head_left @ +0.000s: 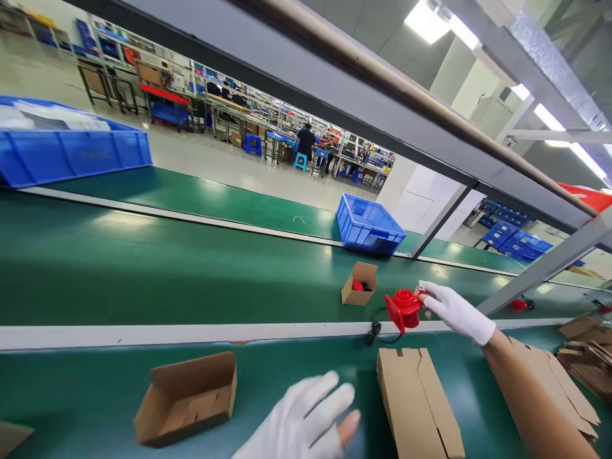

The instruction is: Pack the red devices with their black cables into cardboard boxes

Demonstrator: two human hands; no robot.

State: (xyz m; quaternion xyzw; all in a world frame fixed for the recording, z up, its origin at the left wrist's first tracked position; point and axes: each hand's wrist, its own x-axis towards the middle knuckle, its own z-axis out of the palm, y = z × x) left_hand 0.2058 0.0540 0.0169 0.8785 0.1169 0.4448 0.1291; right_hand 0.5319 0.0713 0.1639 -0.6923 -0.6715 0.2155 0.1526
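Note:
My right hand (pixel 449 310), in a white glove with bare fingertips, is closed on a red plastic device (pixel 404 308), which looks like a small air blower. It hangs above the white belt edge, and a bundled black cord (pixel 375 333) trails from it. My left hand (pixel 310 417), gloved in white too, is spread with nothing in it, low in the middle. To its left stands an open cardboard box (pixel 189 405) showing a bare inside. Right of that hand lies a stack of flat folded cartons (pixel 415 401).
On the green conveyor belt (pixel 191 274) stands an open carton (pixel 359 285) with a red device inside. Behind it is a blue crate (pixel 370 226). Another red device (pixel 520 305) lies farther right. More flat cardboard (pixel 554 382) is at right. A slanting metal post (pixel 545 268) stands beyond my right arm.

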